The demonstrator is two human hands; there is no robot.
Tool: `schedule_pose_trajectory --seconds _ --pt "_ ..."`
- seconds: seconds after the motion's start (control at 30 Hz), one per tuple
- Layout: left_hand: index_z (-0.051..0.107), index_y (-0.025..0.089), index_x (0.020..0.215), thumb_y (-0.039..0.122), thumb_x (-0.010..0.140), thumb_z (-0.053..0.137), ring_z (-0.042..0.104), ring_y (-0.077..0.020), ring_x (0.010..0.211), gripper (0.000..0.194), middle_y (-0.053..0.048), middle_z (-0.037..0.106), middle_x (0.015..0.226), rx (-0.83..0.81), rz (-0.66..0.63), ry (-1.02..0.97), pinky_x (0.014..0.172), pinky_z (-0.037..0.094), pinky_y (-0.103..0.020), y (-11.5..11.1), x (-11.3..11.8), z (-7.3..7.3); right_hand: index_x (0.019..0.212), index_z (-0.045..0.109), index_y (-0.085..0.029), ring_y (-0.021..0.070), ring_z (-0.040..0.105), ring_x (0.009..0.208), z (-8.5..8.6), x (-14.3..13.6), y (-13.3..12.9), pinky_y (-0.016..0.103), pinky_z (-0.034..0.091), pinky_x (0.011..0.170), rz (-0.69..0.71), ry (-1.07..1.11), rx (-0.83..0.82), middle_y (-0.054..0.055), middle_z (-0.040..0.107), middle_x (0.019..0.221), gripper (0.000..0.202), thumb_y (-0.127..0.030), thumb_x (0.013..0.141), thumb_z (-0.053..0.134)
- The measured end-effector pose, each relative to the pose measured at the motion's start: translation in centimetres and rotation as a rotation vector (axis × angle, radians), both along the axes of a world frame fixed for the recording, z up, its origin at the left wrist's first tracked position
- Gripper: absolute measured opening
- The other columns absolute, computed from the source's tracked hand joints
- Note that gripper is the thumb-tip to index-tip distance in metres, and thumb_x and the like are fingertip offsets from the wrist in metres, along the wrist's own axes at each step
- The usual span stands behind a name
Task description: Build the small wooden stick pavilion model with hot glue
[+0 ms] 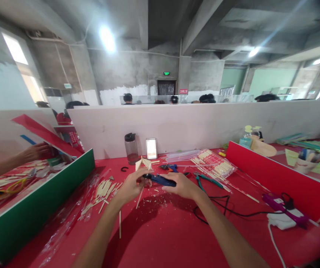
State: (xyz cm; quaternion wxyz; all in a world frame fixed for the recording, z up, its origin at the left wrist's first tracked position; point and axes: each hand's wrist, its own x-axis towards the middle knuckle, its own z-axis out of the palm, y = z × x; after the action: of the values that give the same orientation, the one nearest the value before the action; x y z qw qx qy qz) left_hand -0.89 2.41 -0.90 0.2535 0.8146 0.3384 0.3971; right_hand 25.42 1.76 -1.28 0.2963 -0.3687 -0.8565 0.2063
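My right hand (183, 185) is closed around a dark blue hand tool (162, 180), whose exact kind I cannot make out. The tool points left, its tip reaching my left hand's fingertips. My left hand (133, 186) is closed at the near side of a small model of pale wooden sticks (143, 163) with a peaked, roof-like top, and steadies it. The fingers and tool hide the model's lower part. Below my left hand a thin stick (139, 199) slants down. Small wood chips (160, 202) lie scattered beneath my hands on the red tabletop (154, 242).
Loose sticks (104, 191) lie left, bundled sticks (215, 163) right. Beyond my hands are a blue-orange glue gun (168, 167), green-handled pliers (208, 180) and a bottle (131, 149). A black cable (240, 214) runs to a purple power strip (285, 210). Green (45, 204) and red (277, 178) dividers flank me.
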Motion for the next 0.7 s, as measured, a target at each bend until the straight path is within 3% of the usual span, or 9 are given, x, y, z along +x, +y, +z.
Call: schedule_pose_trajectory --seconds 0.27,0.53,0.7 --pt "0.066 0.015 0.112 0.015 0.078 0.055 0.068 -0.0152 0.076 0.035 -0.012 0.066 0.117 -0.11 0.027 -0.035 0.076 0.057 -0.03 -0.3 -0.1 0.8 0.139 0.049 -0.023 0.0265 0.059 0.117 -0.2 -1.4 -0.8 0.037 0.043 0.099 -0.026 -0.184 0.072 0.011 0.059 0.133 0.048 -0.047 0.098 0.043" --pt "0.067 0.016 0.115 0.014 0.075 0.056 0.07 -0.019 0.085 0.041 -0.011 0.069 0.115 -0.182 0.035 -0.01 0.079 0.056 -0.03 -0.4 0.1 0.8 0.106 0.061 -0.015 0.0274 0.067 0.089 -0.9 -2.2 -0.4 0.031 0.043 0.074 -0.167 -0.334 0.127 0.012 0.071 0.098 0.048 -0.055 0.098 0.037" --pt "0.068 0.017 0.117 0.011 0.073 0.054 0.07 -0.0183 0.08 0.046 -0.01 0.071 0.114 -0.201 0.031 -0.007 0.077 0.056 -0.031 -0.1 -0.2 0.4 0.107 0.06 -0.016 0.027 0.069 0.082 -1.6 -2.8 -0.2 0.03 0.039 0.069 -0.256 -0.421 0.192 0.012 0.072 0.093 0.047 -0.054 0.099 0.034"
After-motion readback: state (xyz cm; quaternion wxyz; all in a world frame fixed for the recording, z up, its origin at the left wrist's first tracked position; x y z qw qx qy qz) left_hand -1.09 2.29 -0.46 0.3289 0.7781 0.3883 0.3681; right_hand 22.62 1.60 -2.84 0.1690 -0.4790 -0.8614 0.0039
